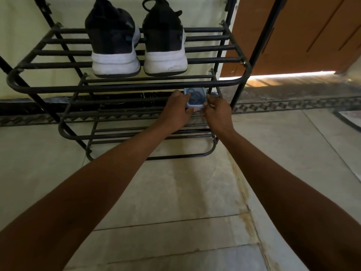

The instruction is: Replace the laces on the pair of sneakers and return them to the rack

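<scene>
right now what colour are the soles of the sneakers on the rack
White, with a thin black bottom edge on the sneakers; clearest in the head view.

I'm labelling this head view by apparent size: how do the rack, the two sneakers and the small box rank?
1. Rack.
2. Left sneaker and right sneaker: look alike, unranked.
3. Box, gripped by both hands, partly hidden.

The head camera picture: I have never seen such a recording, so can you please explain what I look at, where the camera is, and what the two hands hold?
The camera sits on a person's head and looks forward and down, so both bare arms reach away from you. A black metal shoe rack stands against the wall. Two black sneakers with white soles rest on its upper shelf, heels towards you. On a lower shelf, the left hand and the right hand together hold a small light blue container with something dark coiled inside, possibly laces.
</scene>
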`<action>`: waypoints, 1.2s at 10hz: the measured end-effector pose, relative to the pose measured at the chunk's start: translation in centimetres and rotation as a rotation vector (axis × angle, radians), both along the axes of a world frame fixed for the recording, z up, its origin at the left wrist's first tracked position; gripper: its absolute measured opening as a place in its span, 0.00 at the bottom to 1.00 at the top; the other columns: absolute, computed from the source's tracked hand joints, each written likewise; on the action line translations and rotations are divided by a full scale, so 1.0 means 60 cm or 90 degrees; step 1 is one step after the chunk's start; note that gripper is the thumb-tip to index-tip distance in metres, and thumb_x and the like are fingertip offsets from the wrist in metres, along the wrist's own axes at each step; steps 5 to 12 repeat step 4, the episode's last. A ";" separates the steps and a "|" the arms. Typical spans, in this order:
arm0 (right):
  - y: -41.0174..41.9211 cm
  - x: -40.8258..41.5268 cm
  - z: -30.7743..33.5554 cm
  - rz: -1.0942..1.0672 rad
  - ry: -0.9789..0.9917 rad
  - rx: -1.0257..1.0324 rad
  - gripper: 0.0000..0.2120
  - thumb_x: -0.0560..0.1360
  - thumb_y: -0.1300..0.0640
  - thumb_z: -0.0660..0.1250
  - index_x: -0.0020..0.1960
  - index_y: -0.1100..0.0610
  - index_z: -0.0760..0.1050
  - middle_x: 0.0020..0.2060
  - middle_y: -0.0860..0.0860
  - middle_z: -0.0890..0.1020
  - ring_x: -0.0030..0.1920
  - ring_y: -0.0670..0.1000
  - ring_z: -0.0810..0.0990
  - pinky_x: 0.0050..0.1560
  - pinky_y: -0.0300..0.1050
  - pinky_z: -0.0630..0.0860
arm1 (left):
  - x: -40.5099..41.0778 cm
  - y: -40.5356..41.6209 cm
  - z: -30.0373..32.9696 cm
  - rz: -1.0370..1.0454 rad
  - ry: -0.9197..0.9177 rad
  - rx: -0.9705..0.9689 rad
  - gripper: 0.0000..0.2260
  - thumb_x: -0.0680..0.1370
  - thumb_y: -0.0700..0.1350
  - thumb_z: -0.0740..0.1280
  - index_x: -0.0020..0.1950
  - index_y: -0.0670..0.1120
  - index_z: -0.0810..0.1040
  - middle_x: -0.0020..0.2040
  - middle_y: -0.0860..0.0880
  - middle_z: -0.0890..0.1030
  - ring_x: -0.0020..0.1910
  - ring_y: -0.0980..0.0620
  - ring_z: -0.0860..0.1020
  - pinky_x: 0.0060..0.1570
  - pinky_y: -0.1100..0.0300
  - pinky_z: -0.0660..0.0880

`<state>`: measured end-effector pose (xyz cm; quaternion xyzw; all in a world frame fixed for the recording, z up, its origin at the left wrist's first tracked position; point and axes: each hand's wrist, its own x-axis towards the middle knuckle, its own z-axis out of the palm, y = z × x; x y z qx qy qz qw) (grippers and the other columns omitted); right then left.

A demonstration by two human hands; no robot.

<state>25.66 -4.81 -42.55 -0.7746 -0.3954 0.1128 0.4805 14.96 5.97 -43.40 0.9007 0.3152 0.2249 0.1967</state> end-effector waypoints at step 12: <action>-0.009 0.008 -0.006 -0.012 -0.032 0.069 0.17 0.79 0.58 0.67 0.67 0.58 0.77 0.59 0.53 0.83 0.56 0.47 0.82 0.56 0.44 0.81 | -0.018 -0.024 0.012 0.009 -0.077 -0.069 0.27 0.79 0.48 0.73 0.75 0.46 0.69 0.67 0.43 0.74 0.65 0.48 0.72 0.60 0.59 0.69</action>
